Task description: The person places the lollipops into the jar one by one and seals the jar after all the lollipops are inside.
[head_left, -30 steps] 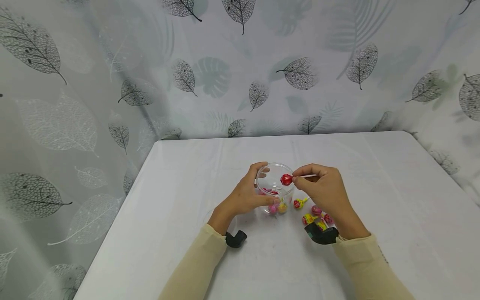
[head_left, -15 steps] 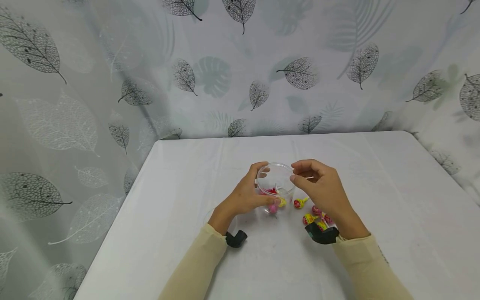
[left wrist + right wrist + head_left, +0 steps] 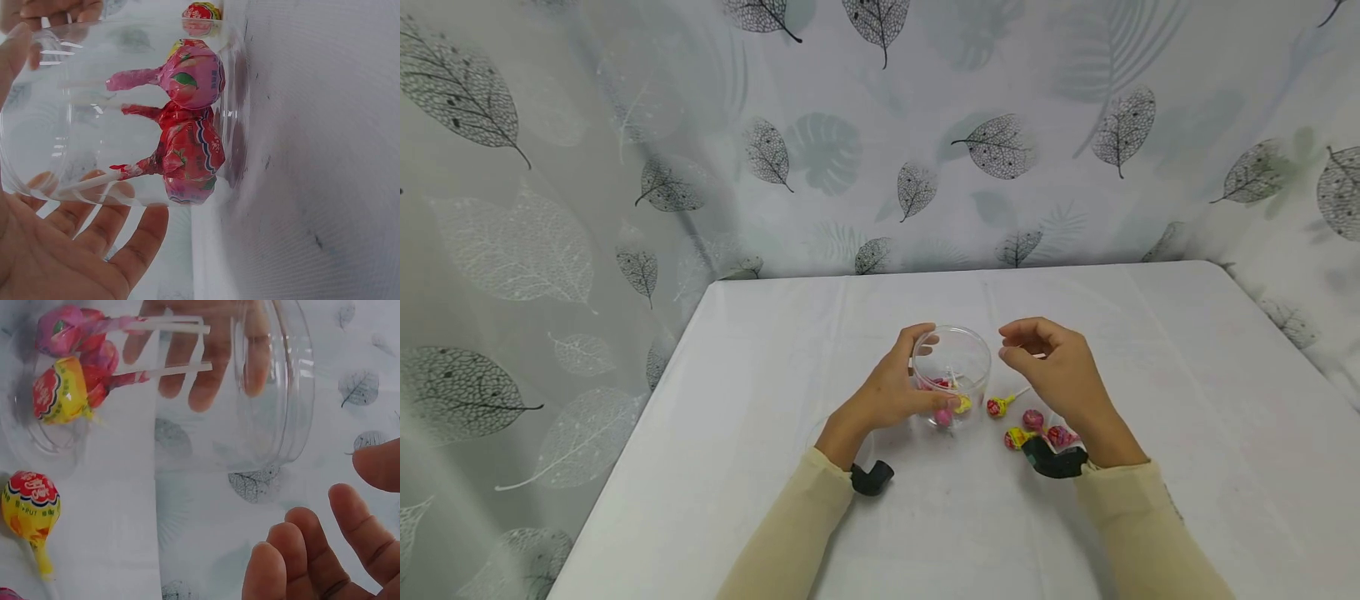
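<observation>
- Head view: the left hand point(image 3: 891, 392) is wrapped around a clear plastic cup point(image 3: 952, 367) that stands upright near the middle of the white tabletop point(image 3: 760, 400), thumb at the near side and fingers round the far wall.
- Head view: inside the cup lie wrapped lollipops in red, pink and yellow, heads at the bottom and white sticks leaning up.
- Head view: the right hand point(image 3: 1056, 375) hangs just right of the cup rim with its fingers loosely curled and nothing in them; it does not touch the cup.
- Head view: a small group of loose lollipops point(image 3: 1033, 429) lies on the tabletop under and beside the right hand, the yellow-and-red lollipop point(image 3: 996, 407) nearest the cup.
- Left wrist view: the cup point(image 3: 125, 112) shows side on against the left hand's fingers point(image 3: 125, 244); a pink lollipop point(image 3: 190, 78) sits against a red lollipop point(image 3: 190, 156) at its base.
- Right wrist view: the cup point(image 3: 219, 394) holds a yellow lollipop point(image 3: 59, 394) against the pink and red ones, with the left hand's fingers point(image 3: 206, 356) seen through the wall.
- Right wrist view: the right hand's fingers point(image 3: 325, 550) are bent and empty, clear of the rim; one yellow-and-red lollipop point(image 3: 30, 503) lies outside on the tabletop.
</observation>
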Demonstrator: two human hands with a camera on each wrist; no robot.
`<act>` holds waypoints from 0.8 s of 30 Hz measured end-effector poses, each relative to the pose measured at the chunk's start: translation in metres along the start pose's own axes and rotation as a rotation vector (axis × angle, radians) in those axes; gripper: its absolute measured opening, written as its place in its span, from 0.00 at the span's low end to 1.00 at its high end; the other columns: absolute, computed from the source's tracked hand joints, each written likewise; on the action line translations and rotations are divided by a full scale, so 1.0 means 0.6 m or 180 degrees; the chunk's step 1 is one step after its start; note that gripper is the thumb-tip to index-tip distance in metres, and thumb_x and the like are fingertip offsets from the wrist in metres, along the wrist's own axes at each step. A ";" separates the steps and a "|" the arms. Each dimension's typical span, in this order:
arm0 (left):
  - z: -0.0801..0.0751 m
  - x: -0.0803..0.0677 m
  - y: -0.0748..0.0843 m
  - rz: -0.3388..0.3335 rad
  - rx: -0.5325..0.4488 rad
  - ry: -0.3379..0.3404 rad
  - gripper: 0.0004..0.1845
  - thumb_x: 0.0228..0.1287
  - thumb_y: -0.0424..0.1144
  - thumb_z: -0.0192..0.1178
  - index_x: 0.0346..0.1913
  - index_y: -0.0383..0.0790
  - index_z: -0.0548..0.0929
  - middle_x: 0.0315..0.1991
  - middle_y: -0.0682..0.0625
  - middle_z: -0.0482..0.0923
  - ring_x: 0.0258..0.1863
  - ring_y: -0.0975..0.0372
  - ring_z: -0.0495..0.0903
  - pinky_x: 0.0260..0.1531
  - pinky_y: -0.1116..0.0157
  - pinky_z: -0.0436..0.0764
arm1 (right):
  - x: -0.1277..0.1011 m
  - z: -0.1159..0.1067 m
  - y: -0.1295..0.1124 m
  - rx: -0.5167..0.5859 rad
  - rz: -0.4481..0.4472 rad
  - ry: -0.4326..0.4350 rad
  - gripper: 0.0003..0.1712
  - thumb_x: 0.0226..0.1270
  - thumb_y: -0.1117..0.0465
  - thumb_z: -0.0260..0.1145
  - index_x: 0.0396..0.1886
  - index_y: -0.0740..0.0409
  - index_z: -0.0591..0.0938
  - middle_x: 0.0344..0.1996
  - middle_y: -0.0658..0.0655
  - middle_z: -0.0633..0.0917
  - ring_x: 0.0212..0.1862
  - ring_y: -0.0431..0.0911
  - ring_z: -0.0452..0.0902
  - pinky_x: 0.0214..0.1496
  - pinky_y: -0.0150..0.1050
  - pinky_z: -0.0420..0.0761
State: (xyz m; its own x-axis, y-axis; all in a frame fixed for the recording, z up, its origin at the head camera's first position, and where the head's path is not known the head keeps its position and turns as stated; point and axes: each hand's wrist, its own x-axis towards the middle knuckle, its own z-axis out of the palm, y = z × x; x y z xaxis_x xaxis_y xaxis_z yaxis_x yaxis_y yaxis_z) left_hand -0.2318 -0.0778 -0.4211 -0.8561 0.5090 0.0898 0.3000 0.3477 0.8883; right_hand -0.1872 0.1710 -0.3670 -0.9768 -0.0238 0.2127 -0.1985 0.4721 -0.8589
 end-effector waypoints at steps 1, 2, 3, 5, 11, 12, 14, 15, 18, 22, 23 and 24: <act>0.000 0.000 0.000 0.0009 0.0003 -0.0005 0.56 0.56 0.47 0.80 0.80 0.57 0.53 0.77 0.49 0.65 0.74 0.58 0.65 0.71 0.50 0.70 | 0.001 -0.001 0.004 -0.0008 0.0044 -0.0024 0.13 0.75 0.59 0.66 0.54 0.59 0.85 0.47 0.59 0.87 0.45 0.44 0.79 0.42 0.32 0.78; 0.000 0.000 -0.001 0.0010 0.0012 -0.0006 0.56 0.56 0.47 0.81 0.80 0.57 0.53 0.77 0.49 0.65 0.74 0.58 0.65 0.70 0.50 0.70 | 0.003 -0.002 0.008 -0.0026 0.0078 -0.0047 0.13 0.75 0.59 0.66 0.54 0.59 0.85 0.47 0.59 0.87 0.45 0.45 0.79 0.40 0.33 0.78; 0.000 0.000 -0.001 0.0013 0.0018 -0.0006 0.56 0.56 0.48 0.81 0.80 0.57 0.53 0.77 0.50 0.65 0.74 0.58 0.65 0.70 0.50 0.70 | 0.004 -0.003 0.011 -0.0045 0.0106 -0.0071 0.13 0.75 0.59 0.66 0.54 0.60 0.85 0.46 0.60 0.87 0.45 0.46 0.79 0.40 0.34 0.78; 0.000 0.000 -0.001 0.0017 0.0039 0.0000 0.56 0.56 0.48 0.81 0.80 0.57 0.53 0.76 0.52 0.65 0.74 0.59 0.65 0.70 0.51 0.70 | 0.007 -0.005 0.018 -0.0100 0.0153 -0.0111 0.13 0.74 0.60 0.67 0.54 0.60 0.85 0.46 0.60 0.86 0.45 0.48 0.79 0.39 0.35 0.79; -0.001 0.000 -0.003 0.0032 0.0053 0.0019 0.56 0.55 0.48 0.81 0.80 0.55 0.54 0.75 0.55 0.66 0.73 0.60 0.65 0.69 0.51 0.71 | 0.013 -0.007 0.036 -0.0291 0.0450 -0.0359 0.16 0.73 0.61 0.66 0.56 0.62 0.84 0.51 0.65 0.85 0.47 0.53 0.80 0.43 0.40 0.80; -0.001 0.000 -0.003 0.0027 0.0044 0.0022 0.56 0.55 0.48 0.81 0.80 0.56 0.54 0.75 0.55 0.66 0.73 0.60 0.65 0.69 0.51 0.71 | 0.014 -0.007 0.039 -0.0315 0.0503 -0.0410 0.16 0.73 0.62 0.66 0.56 0.62 0.84 0.53 0.65 0.85 0.48 0.54 0.80 0.44 0.40 0.80; -0.001 0.000 -0.002 0.0005 0.0028 0.0028 0.56 0.55 0.48 0.81 0.80 0.57 0.54 0.75 0.56 0.66 0.74 0.60 0.66 0.70 0.52 0.71 | 0.017 -0.006 0.047 -0.0368 0.0581 -0.0507 0.17 0.72 0.62 0.66 0.57 0.63 0.84 0.54 0.66 0.85 0.49 0.55 0.80 0.44 0.41 0.80; -0.001 0.000 -0.002 -0.0001 0.0020 0.0029 0.56 0.55 0.48 0.81 0.79 0.58 0.54 0.75 0.56 0.66 0.74 0.60 0.66 0.70 0.51 0.71 | 0.018 -0.005 0.051 -0.0400 0.0617 -0.0554 0.17 0.72 0.62 0.66 0.57 0.63 0.84 0.54 0.66 0.85 0.49 0.55 0.80 0.43 0.41 0.80; 0.000 0.000 -0.002 -0.0006 0.0002 0.0032 0.55 0.55 0.48 0.81 0.79 0.58 0.54 0.75 0.54 0.66 0.74 0.60 0.65 0.70 0.51 0.70 | 0.021 -0.003 0.063 -0.0486 0.0693 -0.0704 0.16 0.72 0.63 0.66 0.56 0.63 0.85 0.53 0.65 0.86 0.49 0.55 0.80 0.43 0.41 0.79; 0.000 0.000 -0.002 0.0019 0.0025 0.0025 0.56 0.55 0.48 0.81 0.79 0.58 0.54 0.77 0.49 0.65 0.74 0.59 0.65 0.71 0.50 0.70 | 0.024 0.000 0.076 -0.0616 0.0736 -0.0899 0.13 0.72 0.63 0.66 0.52 0.62 0.86 0.51 0.63 0.86 0.50 0.56 0.81 0.44 0.42 0.79; 0.000 0.000 -0.002 0.0020 0.0030 0.0023 0.56 0.55 0.48 0.81 0.79 0.58 0.54 0.77 0.48 0.65 0.74 0.59 0.65 0.71 0.50 0.70 | 0.024 0.001 0.079 -0.0642 0.0747 -0.0951 0.12 0.72 0.63 0.66 0.51 0.62 0.87 0.51 0.63 0.86 0.50 0.56 0.82 0.44 0.42 0.79; 0.001 0.000 -0.002 0.0022 0.0030 0.0022 0.56 0.55 0.47 0.81 0.79 0.58 0.54 0.77 0.48 0.65 0.74 0.58 0.65 0.71 0.50 0.70 | 0.024 0.002 0.081 -0.0659 0.0753 -0.1002 0.12 0.72 0.63 0.66 0.51 0.62 0.87 0.51 0.63 0.86 0.50 0.56 0.82 0.45 0.43 0.79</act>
State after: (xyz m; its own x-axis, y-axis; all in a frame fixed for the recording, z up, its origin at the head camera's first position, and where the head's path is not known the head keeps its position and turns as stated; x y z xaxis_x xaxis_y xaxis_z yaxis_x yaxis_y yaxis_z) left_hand -0.2318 -0.0779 -0.4221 -0.8568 0.5060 0.0991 0.3099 0.3517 0.8833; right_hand -0.2112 0.1929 -0.4063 -0.9766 -0.1459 -0.1582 0.0224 0.6625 -0.7487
